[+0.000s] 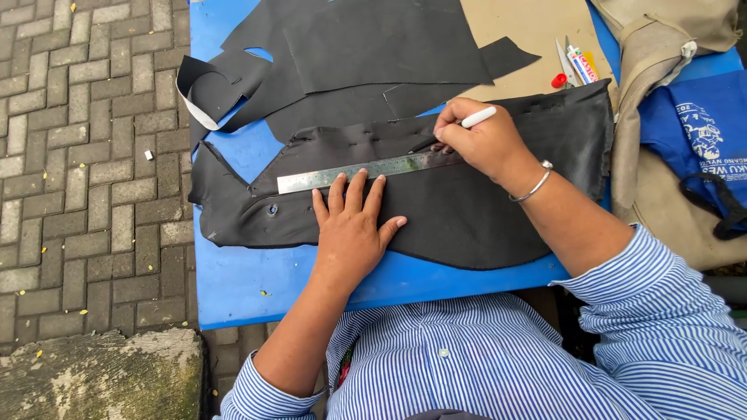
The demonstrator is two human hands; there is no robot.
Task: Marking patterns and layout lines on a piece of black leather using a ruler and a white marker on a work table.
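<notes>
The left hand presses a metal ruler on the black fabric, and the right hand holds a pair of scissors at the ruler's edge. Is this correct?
Not quite. In the head view, the right hand holds a white pen, not scissors. The left hand does press the metal ruler on the black fabric.

Blue table top [233,288], flat, set over grey brick paving [85,155]; near edge runs just in front of the person.

Directly on it: a large black leather piece [459,218] spread across the middle, its lower curve close to the near edge. Behind that, overlapping black leather offcuts [366,47] reach to the far edge, one with a curled pale-backed strip [194,93] at the left. A tan sheet [529,31] lies far right, partly under the black pieces. Right side: a beige bag [661,47] and a blue cloth bag [700,124], touching.

Bare blue shows at left and along the near edge.
</notes>
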